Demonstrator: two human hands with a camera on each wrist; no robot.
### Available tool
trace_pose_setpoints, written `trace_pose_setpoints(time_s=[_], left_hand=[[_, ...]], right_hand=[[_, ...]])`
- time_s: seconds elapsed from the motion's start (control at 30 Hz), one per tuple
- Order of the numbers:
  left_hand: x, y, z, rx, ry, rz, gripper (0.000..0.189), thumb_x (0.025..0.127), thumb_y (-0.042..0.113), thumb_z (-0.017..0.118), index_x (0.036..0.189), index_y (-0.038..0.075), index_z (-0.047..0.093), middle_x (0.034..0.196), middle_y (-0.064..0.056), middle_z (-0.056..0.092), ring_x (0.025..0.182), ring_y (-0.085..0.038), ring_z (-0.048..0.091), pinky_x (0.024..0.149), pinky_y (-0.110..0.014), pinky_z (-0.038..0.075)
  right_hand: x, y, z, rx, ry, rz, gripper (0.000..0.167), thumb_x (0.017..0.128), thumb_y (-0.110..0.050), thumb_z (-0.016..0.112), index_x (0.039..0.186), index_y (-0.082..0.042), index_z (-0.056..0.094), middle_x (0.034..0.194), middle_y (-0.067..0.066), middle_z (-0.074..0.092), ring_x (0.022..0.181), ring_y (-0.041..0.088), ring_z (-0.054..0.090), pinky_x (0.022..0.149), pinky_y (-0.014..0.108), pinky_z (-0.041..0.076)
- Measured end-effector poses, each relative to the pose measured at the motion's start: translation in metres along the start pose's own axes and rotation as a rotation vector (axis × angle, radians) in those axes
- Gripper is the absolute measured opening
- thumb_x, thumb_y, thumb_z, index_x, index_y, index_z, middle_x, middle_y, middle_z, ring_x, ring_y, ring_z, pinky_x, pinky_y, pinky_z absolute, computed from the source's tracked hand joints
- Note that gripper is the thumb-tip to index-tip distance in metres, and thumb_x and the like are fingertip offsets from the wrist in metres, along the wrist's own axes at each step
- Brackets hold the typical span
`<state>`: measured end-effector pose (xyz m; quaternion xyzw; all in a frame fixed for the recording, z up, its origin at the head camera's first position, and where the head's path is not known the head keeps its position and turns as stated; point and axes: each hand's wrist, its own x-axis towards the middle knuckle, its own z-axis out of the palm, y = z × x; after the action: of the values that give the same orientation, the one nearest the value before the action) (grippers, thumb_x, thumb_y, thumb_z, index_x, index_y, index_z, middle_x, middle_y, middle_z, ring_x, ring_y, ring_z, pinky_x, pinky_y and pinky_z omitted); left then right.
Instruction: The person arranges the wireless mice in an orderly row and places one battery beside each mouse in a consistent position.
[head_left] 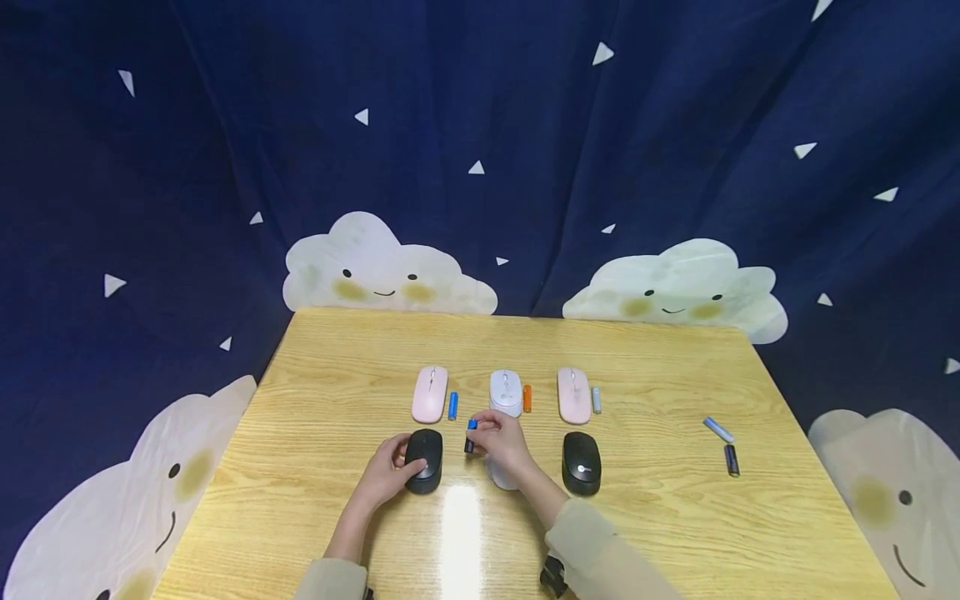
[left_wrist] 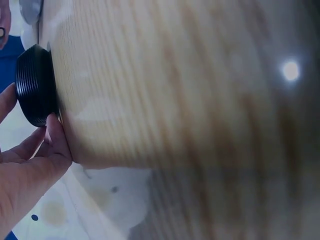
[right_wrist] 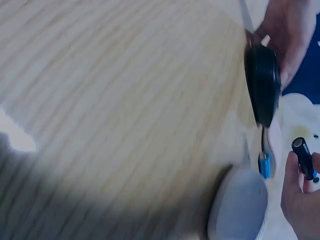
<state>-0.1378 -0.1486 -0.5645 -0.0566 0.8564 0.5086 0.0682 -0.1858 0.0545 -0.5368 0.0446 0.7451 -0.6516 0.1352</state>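
Observation:
On the wooden table, my left hand [head_left: 388, 473] grips a black computer mouse [head_left: 424, 463] by its sides, thumb on the near side. In the left wrist view the ribbed flank of that black mouse [left_wrist: 36, 86] shows between thumb and fingers. My right hand [head_left: 504, 442] pinches a battery [head_left: 471, 435], black with a blue end, just right of the black mouse. From the right wrist view the battery [right_wrist: 303, 158] is held up at a tilt between thumb and fingers. Under the right hand and wrist lies a pale mouse [head_left: 501, 473], partly hidden.
At the back stand a pink mouse [head_left: 430, 395] with a blue battery [head_left: 453, 406], a white mouse [head_left: 506, 390] with an orange battery [head_left: 527, 398], and another pink mouse [head_left: 574, 396] with a pale battery [head_left: 596, 400]. A second black mouse [head_left: 581, 463] and two batteries [head_left: 732, 460] lie rightward.

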Motion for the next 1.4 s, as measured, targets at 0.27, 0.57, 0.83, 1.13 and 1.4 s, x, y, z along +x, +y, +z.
trace_pose_setpoints(time_s=[0.27, 0.57, 0.83, 1.13, 1.4], left_hand=[[-0.001, 0.001, 0.0, -0.018, 0.001, 0.005, 0.056, 0.079, 0.015, 0.07, 0.124, -0.009, 0.047, 0.097, -0.012, 0.048, 0.084, -0.021, 0.045, 0.07, -0.029, 0.037], [-0.001, 0.001, 0.0, -0.011, -0.006, -0.007, 0.056, 0.079, 0.018, 0.07, 0.125, -0.007, 0.047, 0.098, -0.011, 0.047, 0.085, -0.021, 0.045, 0.07, -0.029, 0.036], [0.0, 0.0, 0.0, -0.002, -0.008, -0.027, 0.056, 0.08, 0.018, 0.069, 0.126, -0.006, 0.047, 0.1, -0.011, 0.047, 0.087, -0.021, 0.044, 0.072, -0.029, 0.036], [0.0, -0.001, 0.001, -0.012, -0.002, -0.009, 0.056, 0.079, 0.017, 0.07, 0.125, -0.007, 0.048, 0.098, -0.011, 0.047, 0.085, -0.021, 0.045, 0.07, -0.029, 0.036], [0.0, -0.001, 0.001, -0.005, -0.004, -0.004, 0.056, 0.079, 0.017, 0.07, 0.125, -0.007, 0.047, 0.099, -0.011, 0.048, 0.086, -0.021, 0.045, 0.071, -0.03, 0.036]], right_hand=[[0.001, 0.015, 0.025, -0.271, 0.002, -0.069, 0.019, 0.074, 0.001, 0.068, 0.092, 0.001, 0.061, 0.068, -0.002, 0.05, 0.054, 0.007, 0.048, 0.048, 0.021, 0.046], [-0.002, 0.024, 0.035, -0.443, 0.023, -0.115, 0.015, 0.073, -0.003, 0.07, 0.085, -0.001, 0.061, 0.064, -0.003, 0.049, 0.057, 0.009, 0.046, 0.051, 0.021, 0.039], [0.0, 0.026, 0.041, -0.55, 0.049, -0.119, 0.016, 0.072, -0.008, 0.07, 0.084, -0.003, 0.06, 0.065, -0.003, 0.05, 0.057, 0.01, 0.046, 0.051, 0.023, 0.039], [-0.001, 0.021, 0.045, -0.634, 0.06, -0.13, 0.016, 0.072, -0.012, 0.071, 0.082, -0.003, 0.061, 0.064, -0.003, 0.054, 0.059, 0.01, 0.049, 0.053, 0.024, 0.041], [0.001, 0.023, 0.045, -0.651, 0.045, -0.125, 0.017, 0.073, -0.012, 0.07, 0.083, -0.002, 0.06, 0.064, -0.001, 0.054, 0.058, 0.011, 0.049, 0.051, 0.024, 0.041]])
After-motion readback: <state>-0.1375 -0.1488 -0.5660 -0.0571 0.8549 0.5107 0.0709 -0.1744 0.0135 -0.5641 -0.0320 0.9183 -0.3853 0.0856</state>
